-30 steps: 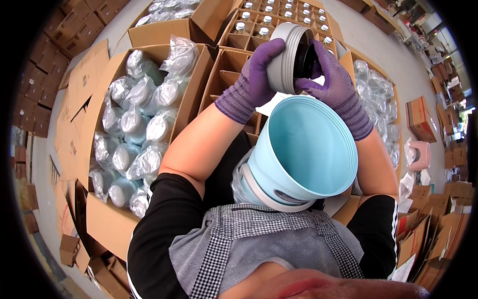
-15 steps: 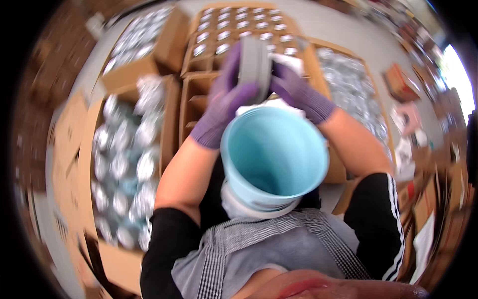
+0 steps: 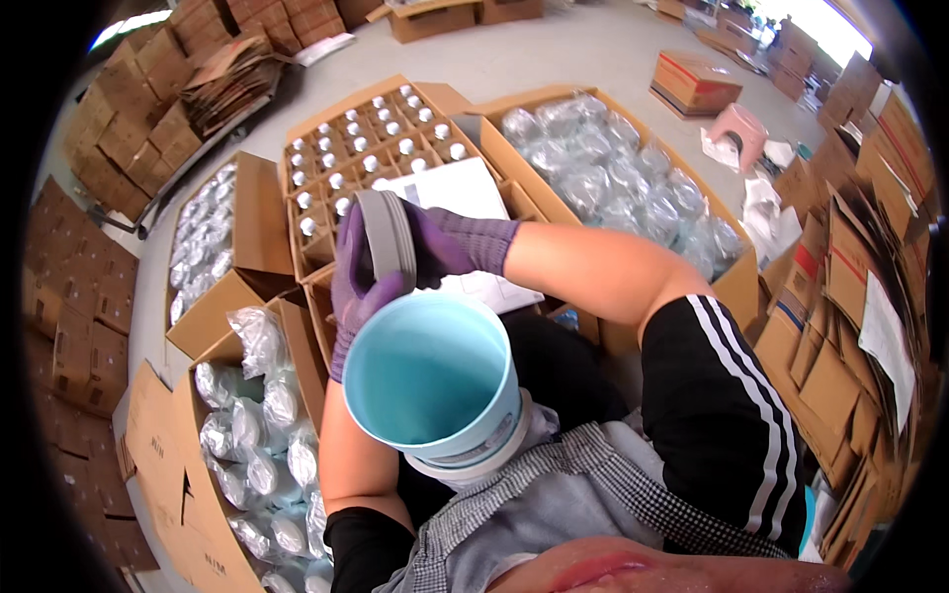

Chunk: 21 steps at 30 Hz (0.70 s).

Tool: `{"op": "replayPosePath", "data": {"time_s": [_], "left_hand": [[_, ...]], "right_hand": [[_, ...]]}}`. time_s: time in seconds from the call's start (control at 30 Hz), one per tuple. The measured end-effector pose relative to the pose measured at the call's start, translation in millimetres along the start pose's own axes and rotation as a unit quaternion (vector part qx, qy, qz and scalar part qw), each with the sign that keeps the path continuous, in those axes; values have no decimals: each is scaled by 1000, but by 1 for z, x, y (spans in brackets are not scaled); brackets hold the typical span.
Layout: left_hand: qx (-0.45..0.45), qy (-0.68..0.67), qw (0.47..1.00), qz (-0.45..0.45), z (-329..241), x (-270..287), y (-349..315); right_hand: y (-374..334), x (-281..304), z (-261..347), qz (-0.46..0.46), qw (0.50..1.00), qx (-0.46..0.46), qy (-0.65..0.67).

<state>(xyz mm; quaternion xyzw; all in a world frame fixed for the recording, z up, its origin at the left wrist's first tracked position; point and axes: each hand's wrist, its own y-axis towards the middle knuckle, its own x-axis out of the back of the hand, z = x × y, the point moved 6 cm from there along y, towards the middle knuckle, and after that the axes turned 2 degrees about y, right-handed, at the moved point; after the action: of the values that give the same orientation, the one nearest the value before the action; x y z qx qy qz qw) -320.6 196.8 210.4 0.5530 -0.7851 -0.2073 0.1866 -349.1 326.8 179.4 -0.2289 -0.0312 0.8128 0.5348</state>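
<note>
"Where's the left hand (image 3: 353, 281)?"

"Gloved in purple, gripping a grey ridged cap (image 3: 388, 237) between thumb and fingers."

"And the right hand (image 3: 437, 243)?"

"Gloved too, against the cap's other side, fingertips hidden."

"What's below them?"

"A blue tub (image 3: 435, 376), its open mouth up, between the person's forearms and near the apron (image 3: 539, 472)."

"Beyond the hands?"

"White paper (image 3: 470, 198), just beside capped bottles (image 3: 370, 163) in a divided box (image 3: 442, 96)."

"Either side?"

"Plastic-wrapped pieces (image 3: 603, 168) in boxes, left and right; farther off, a pink stool (image 3: 739, 133)."
</note>
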Motion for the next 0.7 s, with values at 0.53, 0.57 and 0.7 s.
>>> {"op": "replayPosePath", "data": {"time_s": [0.53, 0.57, 0.7], "left_hand": [[225, -448, 865, 16, 40, -14, -10], [226, -483, 846, -2, 22, -23, -9], [137, -285, 949, -22, 40, -13, -11]], "right_hand": [[-50, -17, 44, -24, 664, 519, -538], [-42, -16, 32, -14, 570, 478, -668], [-14, -4, 26, -66, 781, 460, -417]]}}
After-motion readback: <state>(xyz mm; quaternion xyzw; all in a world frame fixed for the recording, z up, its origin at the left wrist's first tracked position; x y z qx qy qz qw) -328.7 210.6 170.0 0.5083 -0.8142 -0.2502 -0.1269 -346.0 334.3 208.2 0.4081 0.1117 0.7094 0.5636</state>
